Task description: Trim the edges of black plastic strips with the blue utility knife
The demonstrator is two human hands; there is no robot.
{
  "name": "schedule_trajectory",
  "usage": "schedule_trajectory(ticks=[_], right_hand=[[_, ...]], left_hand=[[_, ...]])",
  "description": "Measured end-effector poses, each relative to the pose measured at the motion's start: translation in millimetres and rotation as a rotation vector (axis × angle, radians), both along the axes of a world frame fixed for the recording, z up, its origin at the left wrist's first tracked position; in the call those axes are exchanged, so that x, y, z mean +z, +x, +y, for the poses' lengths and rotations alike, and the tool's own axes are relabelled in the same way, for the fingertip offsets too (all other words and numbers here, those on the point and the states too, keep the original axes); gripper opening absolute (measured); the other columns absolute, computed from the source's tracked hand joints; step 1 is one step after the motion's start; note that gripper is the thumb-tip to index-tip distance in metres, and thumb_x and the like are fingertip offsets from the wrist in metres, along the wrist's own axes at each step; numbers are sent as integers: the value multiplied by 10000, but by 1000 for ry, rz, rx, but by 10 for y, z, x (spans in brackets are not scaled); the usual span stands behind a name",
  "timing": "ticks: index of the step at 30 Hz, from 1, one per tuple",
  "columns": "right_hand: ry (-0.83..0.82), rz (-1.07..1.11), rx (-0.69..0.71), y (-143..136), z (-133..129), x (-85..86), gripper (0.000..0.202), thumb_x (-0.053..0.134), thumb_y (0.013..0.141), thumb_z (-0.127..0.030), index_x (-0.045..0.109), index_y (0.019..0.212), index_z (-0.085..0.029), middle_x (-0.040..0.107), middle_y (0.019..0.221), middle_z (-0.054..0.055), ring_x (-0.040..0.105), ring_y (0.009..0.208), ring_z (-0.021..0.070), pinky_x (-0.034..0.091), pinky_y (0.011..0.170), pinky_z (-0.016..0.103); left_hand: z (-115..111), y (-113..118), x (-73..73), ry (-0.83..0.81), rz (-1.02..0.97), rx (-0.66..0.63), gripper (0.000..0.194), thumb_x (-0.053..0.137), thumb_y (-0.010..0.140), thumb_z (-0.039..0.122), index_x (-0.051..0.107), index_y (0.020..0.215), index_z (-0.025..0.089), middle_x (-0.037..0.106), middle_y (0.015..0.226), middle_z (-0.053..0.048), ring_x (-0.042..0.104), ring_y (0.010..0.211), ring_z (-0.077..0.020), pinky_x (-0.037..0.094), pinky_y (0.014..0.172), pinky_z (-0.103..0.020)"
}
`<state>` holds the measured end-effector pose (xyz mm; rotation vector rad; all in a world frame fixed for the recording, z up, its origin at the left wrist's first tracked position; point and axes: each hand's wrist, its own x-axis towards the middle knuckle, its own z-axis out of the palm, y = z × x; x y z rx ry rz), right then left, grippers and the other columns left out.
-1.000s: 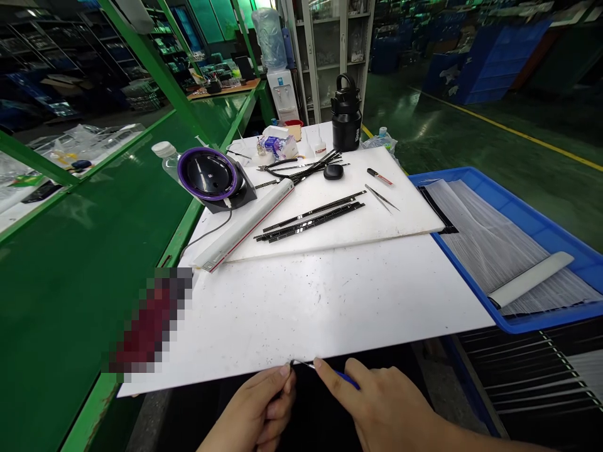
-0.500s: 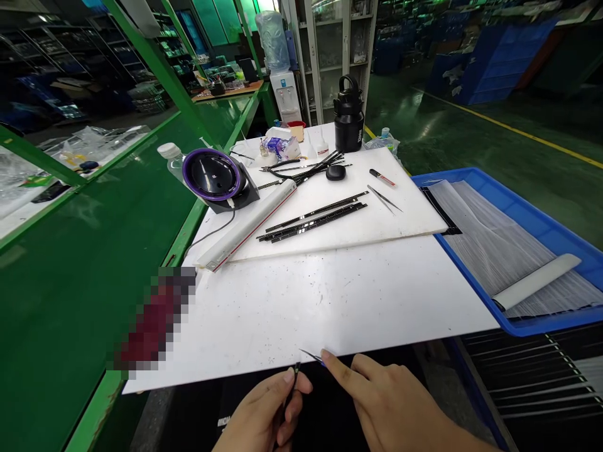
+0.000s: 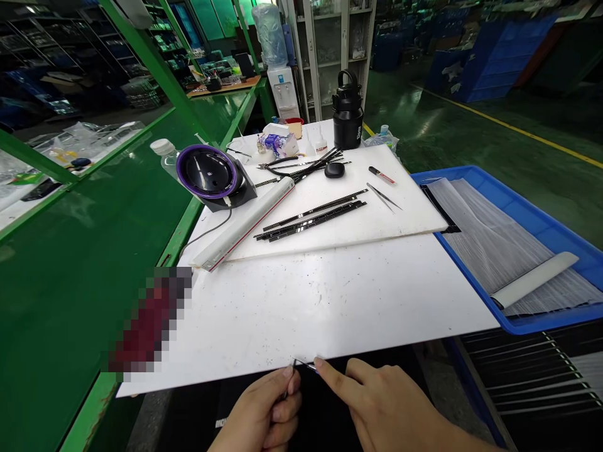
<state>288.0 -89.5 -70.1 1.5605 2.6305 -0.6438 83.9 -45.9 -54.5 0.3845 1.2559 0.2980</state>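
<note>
At the table's near edge, my left hand [image 3: 271, 405] is closed, pinching a thin dark strip [image 3: 294, 364] between thumb and fingers; most of the strip is hidden in the palm. My right hand [image 3: 377, 395] grips a slim pointed metal tool [image 3: 305, 363] with the index finger stretched along it. Its tip points left and meets, or nearly meets, the strip's upper end. Whether the tool is a blade or tweezers I cannot tell. Several black strips [image 3: 311, 220] lie on the white foam board [image 3: 377, 223] farther off, with tweezers [image 3: 384, 198] beside them.
A long white box [image 3: 245, 226] lies across the board's left edge, near a purple-rimmed fan [image 3: 207, 172]. A black flask [image 3: 347, 116], a black case [image 3: 334, 170] and a red-and-black marker [image 3: 381, 175] stand or lie behind. At right is a blue tray [image 3: 511, 326] of pale sheeting.
The pointed tool has moved left and down, its tip now at the strip's end. My left hand's fingers have curled tighter around the strip. The view has shifted slightly.
</note>
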Motion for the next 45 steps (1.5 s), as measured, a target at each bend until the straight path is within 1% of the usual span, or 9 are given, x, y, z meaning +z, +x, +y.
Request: schedule_trajectory(ticks=[7, 16, 20, 23, 29, 34, 39, 42, 45], right_hand=[[61, -4, 9, 13, 21, -4, 740, 474, 824, -174, 180, 1490, -306, 607, 822, -14, 517, 469, 166, 115, 414, 310], [150, -9, -19, -1, -33, -78, 764, 518, 781, -210, 197, 1466, -316, 597, 794, -25, 484, 434, 153, 87, 419, 318], [115, -20, -11, -17, -12, -28, 787, 511, 770, -168, 190, 1478, -292, 604, 804, -16, 505, 451, 156, 98, 413, 318], [79, -40, -6, -27, 3, 12, 765, 498, 794, -183, 188, 1484, -286, 608, 802, -14, 510, 446, 160, 105, 401, 318], [93, -28, -7, -24, -16, 1, 769, 495, 787, -182, 185, 1483, -287, 612, 813, -10, 523, 458, 169, 103, 418, 323], [100, -17, -5, -21, -7, -21, 731, 499, 815, -238, 183, 1473, -276, 606, 791, -10, 531, 458, 172, 106, 413, 314], [184, -69, -2, -103, -72, -107, 712, 543, 837, -347, 217, 1462, -244, 599, 771, -1, 484, 380, 140, 45, 377, 329], [225, -72, -13, -169, -139, -145, 666, 508, 867, -299, 227, 1463, -203, 588, 740, 2, 444, 343, 115, 3, 358, 334], [214, -75, -27, -195, -167, -141, 680, 510, 844, -247, 232, 1461, -183, 596, 755, 15, 465, 358, 119, -2, 365, 330]], left_hand=[[13, -2, 2, 14, -5, -20, 472, 707, 659, 578, 415, 736, 214, 291, 537, 111, 97, 416, -16, 13, 369, -166], [32, -25, -40, 3, -33, -23, 466, 709, 675, 577, 426, 733, 211, 298, 545, 106, 98, 415, -19, 18, 360, -168], [32, -24, -32, 7, -27, -15, 457, 706, 686, 571, 427, 732, 212, 295, 546, 105, 99, 416, -21, 22, 362, -169], [27, -19, -24, 16, -27, -15, 458, 717, 675, 566, 431, 737, 213, 294, 542, 106, 98, 417, -21, 25, 361, -168], [26, -17, -24, 28, -22, -21, 464, 713, 673, 568, 418, 724, 213, 296, 539, 107, 96, 416, -18, 18, 362, -165], [26, -20, -20, 26, -35, -27, 445, 703, 690, 557, 429, 733, 209, 302, 540, 105, 101, 415, -18, 27, 356, -164], [32, -13, 7, 23, -41, -24, 438, 710, 690, 537, 422, 722, 208, 290, 531, 109, 92, 414, -16, 23, 354, -155], [39, -33, 2, 3, -71, -6, 430, 724, 677, 516, 426, 715, 208, 283, 533, 108, 92, 415, -16, 27, 353, -150], [28, -61, -16, -5, -87, 22, 414, 725, 678, 497, 434, 722, 206, 283, 538, 105, 95, 417, -17, 28, 352, -148]])
